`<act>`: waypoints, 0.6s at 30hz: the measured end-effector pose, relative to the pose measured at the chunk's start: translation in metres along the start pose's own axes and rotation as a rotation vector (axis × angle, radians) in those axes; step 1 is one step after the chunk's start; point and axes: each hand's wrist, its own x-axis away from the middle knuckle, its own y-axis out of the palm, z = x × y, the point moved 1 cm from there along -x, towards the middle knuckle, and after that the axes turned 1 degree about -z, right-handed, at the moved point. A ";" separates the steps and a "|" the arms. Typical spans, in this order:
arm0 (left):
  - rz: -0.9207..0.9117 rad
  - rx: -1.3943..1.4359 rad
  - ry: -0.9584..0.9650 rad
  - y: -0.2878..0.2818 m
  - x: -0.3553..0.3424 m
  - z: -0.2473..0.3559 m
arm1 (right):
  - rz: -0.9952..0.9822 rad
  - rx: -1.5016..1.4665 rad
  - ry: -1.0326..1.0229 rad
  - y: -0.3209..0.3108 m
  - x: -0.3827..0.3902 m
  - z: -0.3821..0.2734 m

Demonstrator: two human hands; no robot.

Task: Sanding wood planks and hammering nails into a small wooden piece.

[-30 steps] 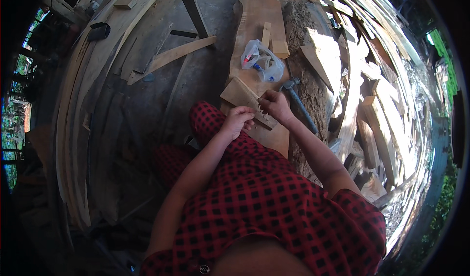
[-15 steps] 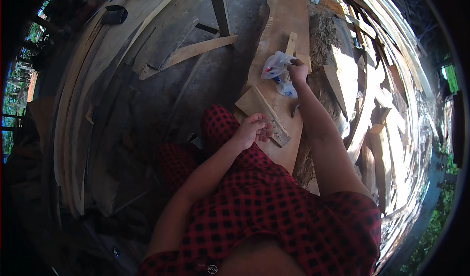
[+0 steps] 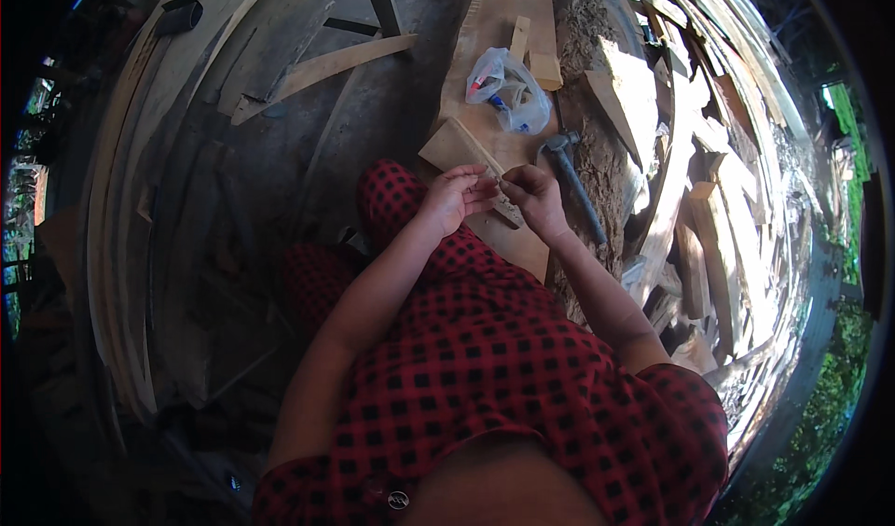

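My left hand [image 3: 457,196] is turned partly palm up above my lap, its fingers loosely curved and apart; nothing shows clearly in it. Close to those fingertips, my right hand [image 3: 535,198] is closed in a pinch. Whatever it pinches is too small to make out. Under and beyond both hands lies a wooden piece [image 3: 452,144] made of boards set at an angle, partly hidden by my fingers. A hammer [image 3: 580,188] with a dark handle lies right of my right hand. Farther off, a clear plastic bag [image 3: 528,106] with red and blue marks rests on a wide plank [image 3: 457,92].
Small wood blocks [image 3: 544,71] lie beyond the bag. A bark-covered log [image 3: 597,78] runs along the plank's right side, with split wood pieces [image 3: 718,237] heaped past it. Long boards [image 3: 140,153] stand at the left, and a curved wood strip [image 3: 326,71] lies on the floor.
My right hand has left the plastic bag and come back beside my left hand. The bag now sits spread on the plank, and the hammer shows fully. The view has shifted slightly.
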 end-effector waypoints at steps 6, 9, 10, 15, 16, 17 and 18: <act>-0.030 -0.117 0.127 -0.007 0.011 -0.009 | -0.164 0.029 0.166 0.037 0.017 -0.016; -0.037 -0.137 0.120 -0.001 0.020 -0.010 | -0.228 -0.035 0.215 0.034 0.015 -0.011; -0.032 -0.097 0.111 0.001 0.022 -0.009 | -0.220 -0.036 0.216 0.029 0.014 -0.009; -0.025 -0.098 0.102 0.002 0.028 -0.005 | -0.122 -0.186 0.310 -0.011 0.007 -0.018; -0.029 -0.098 0.093 0.002 0.026 -0.008 | -0.115 -0.186 0.317 -0.018 0.008 -0.021; -0.025 -0.189 0.077 0.003 0.023 -0.009 | -0.092 -0.175 0.310 -0.026 0.008 -0.023; -0.020 -0.280 0.062 0.004 0.020 -0.011 | -0.071 -0.163 0.303 -0.031 0.008 -0.023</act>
